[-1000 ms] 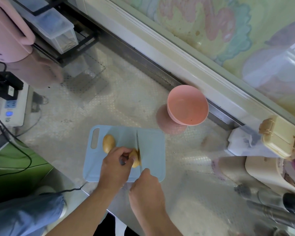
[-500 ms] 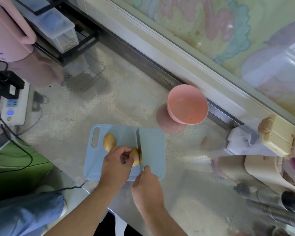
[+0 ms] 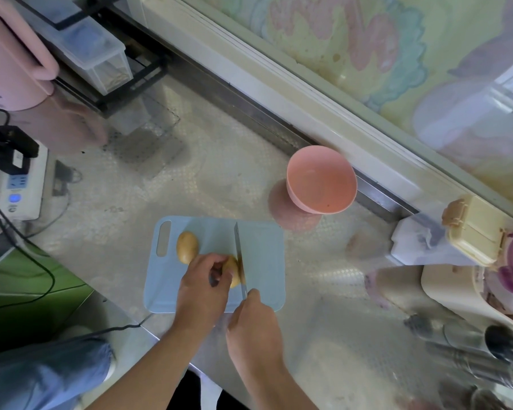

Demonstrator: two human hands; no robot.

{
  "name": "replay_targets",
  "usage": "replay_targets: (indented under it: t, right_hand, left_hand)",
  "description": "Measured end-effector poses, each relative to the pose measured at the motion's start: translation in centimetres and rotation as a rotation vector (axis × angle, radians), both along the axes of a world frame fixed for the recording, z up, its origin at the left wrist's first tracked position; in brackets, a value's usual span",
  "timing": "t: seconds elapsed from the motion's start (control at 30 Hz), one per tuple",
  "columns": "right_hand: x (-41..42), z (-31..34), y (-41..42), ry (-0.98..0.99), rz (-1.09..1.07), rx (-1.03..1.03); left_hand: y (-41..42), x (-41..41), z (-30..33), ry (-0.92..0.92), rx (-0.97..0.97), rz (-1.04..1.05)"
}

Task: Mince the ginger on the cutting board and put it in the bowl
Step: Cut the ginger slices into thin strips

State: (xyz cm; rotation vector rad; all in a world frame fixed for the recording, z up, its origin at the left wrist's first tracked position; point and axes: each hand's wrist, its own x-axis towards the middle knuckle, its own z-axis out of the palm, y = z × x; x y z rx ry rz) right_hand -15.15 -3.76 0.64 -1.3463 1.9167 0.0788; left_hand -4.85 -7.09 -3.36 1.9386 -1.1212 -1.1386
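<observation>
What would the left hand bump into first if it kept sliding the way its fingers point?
The left hand grips a ginger piece, fingers pointing right. Beyond the ginger comes the knife blade, which sits right against it. Heights are hard to judge from above.

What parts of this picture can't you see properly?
Head view only:
- Knife handle: hidden inside the right hand.
- The held ginger piece: partly covered by the left hand, so any cut is unclear.
- Things at the lower right edge: blurred and cut off.
- Pink jug: cut off by the left edge.
- Pink bowl: looks empty; small specks are too small to tell.
</observation>
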Motion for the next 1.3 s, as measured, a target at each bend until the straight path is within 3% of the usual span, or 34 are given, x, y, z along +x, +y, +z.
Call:
replay_targets:
  t: [0.27,0.33,0.43,0.47,0.6,0.67,0.93,1.03,1.1,1.2,1.3]
  right_hand:
    - [-0.1,-0.5,-0.2,-0.011,-0.027,0.018]
    - [-0.1,-0.6,-0.1,-0.010,-0.032,0.012]
    - [-0.1,-0.5,0.0,-0.035,-0.031,-0.022]
    - [-0.2,-0.6,0.0,-0.032,-0.014,-0.034]
    - [-0.2,-0.4,-0.2,0.033,0.058,-0.036]
    - [-0.4,-0.4,-0.4,0.035,0.052,-0.048]
    - [-0.5,0.2,-0.4,0.077,0.086,0.000]
    - [-0.5,1.1,-0.6,-0.002,0.009,-0.016]
    - [-0.4,1.7,-0.9,-0.048,-0.026,-0.069]
    - [-0.6,1.8,-1.3,-0.084,-0.079,-0.108]
    - [-0.8,1.6,-1.2,-0.118,-0.149,-0.119]
  left_hand:
    - [-0.3,-0.4,0.7,-0.042,0.075,0.034]
    - [-0.6,-0.2,2.0,-0.167,-0.047,-0.033]
    - [-2.8,-0.5,4.4,-0.355,-0.444,-0.462]
    - [-3.8,-0.8,4.7,-0.418,-0.490,-0.656]
    - [-6.7,-2.1,4.5,-0.825,-0.217,-1.221]
    - [-7.4,-2.7,4.8,-0.958,-0.154,-1.326]
    - [-8.1,-4.9,5.5,-1.054,-0.096,-1.524]
    - [-8.3,-4.4,6.5,-0.973,-0.142,-1.421]
    - [-8.9,-3.3,7.0,-0.768,-0.303,-1.223]
    - [-8.8,-1.0,8.3,-0.326,-0.536,-0.587]
    - [-6.8,0.6,8.7,-0.137,-0.282,-0.139]
